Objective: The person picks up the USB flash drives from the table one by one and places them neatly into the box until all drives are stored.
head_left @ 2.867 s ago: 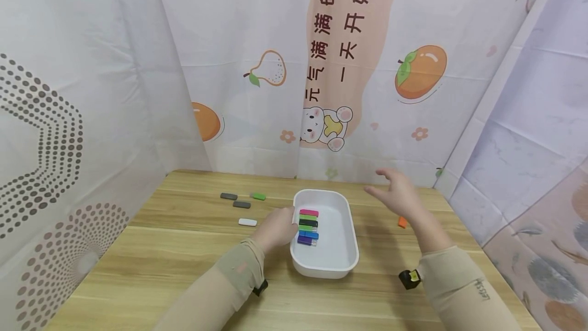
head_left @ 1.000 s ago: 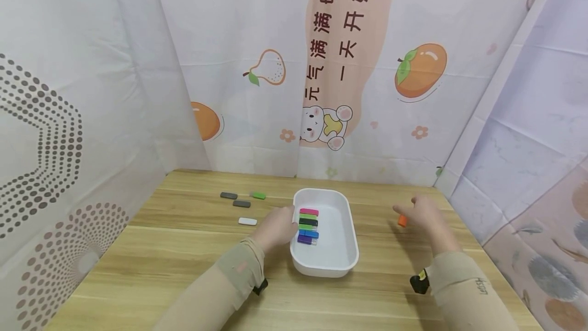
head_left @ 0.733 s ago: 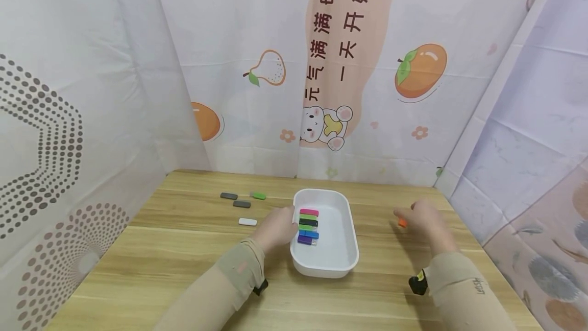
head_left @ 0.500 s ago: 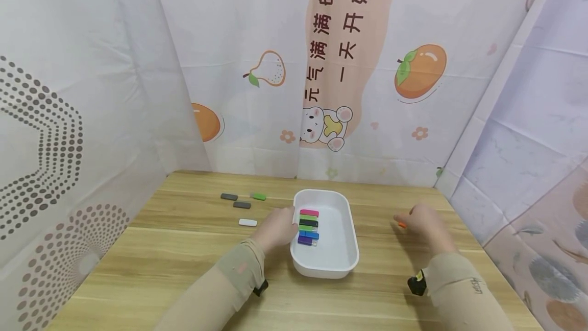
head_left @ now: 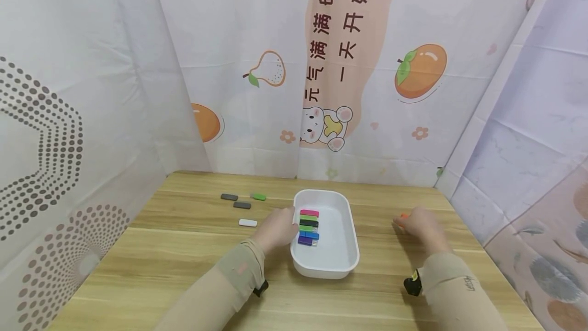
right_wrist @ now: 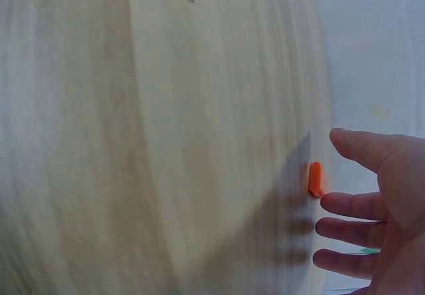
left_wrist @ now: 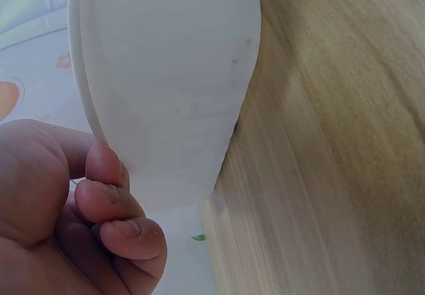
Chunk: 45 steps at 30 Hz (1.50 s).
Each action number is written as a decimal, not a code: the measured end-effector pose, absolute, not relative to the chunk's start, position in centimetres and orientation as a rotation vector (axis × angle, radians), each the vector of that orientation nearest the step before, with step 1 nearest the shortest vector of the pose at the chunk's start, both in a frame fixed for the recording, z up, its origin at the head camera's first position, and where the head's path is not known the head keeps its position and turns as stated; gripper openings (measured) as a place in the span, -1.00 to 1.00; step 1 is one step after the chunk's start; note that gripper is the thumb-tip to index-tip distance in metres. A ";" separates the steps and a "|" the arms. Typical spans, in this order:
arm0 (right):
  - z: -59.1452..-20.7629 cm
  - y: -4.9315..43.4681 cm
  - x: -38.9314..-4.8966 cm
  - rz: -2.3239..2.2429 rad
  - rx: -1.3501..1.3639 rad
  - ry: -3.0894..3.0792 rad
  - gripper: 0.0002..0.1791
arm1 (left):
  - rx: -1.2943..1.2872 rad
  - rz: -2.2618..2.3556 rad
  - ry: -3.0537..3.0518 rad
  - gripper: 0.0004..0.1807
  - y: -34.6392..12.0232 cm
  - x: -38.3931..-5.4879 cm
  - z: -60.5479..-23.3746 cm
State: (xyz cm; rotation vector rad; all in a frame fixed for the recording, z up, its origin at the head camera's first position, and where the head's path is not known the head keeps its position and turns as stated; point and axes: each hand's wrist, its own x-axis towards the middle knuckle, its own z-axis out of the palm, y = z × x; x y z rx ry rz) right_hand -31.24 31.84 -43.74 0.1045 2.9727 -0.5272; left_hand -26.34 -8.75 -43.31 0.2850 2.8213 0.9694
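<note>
My left hand (head_left: pixel 277 228) grips the left rim of a white plastic tray (head_left: pixel 327 273); in the left wrist view its curled fingertips (left_wrist: pixel 106 165) lie against the outer wall. Inside, along the tray's left side, is a column of USB flash drives, among them a pink one (head_left: pixel 310 213), a blue one (head_left: pixel 312 236) and a purple one (head_left: pixel 305 241). At the right, my right hand (head_left: pixel 421 222) is over an orange flash drive (right_wrist: pixel 315 179), partly hidden in the head view. In the right wrist view the thumb and fingers are spread, the index fingertip right at the drive.
Left of the tray on the wooden table (head_left: pixel 151 269) lie a white flash drive (head_left: pixel 248 222), two grey ones (head_left: pixel 229 196) and a green one (head_left: pixel 259 197). Printed curtains (head_left: pixel 257 132) close off the back and both sides.
My right hand has come down from above the table at the right to the orange flash drive, then shifted slightly left. The left hand and tray stay put.
</note>
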 end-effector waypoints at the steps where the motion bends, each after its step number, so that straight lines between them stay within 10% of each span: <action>1: -43.8 31.8 -31.2 -0.529 0.110 2.970 -0.47 | 0.285 0.966 2.824 -0.48 -8.7 -26.3 -43.3; 45: -44.4 32.0 -31.4 -0.453 0.216 2.958 -0.44 | 0.300 0.976 2.836 -0.48 -8.6 -26.2 -43.2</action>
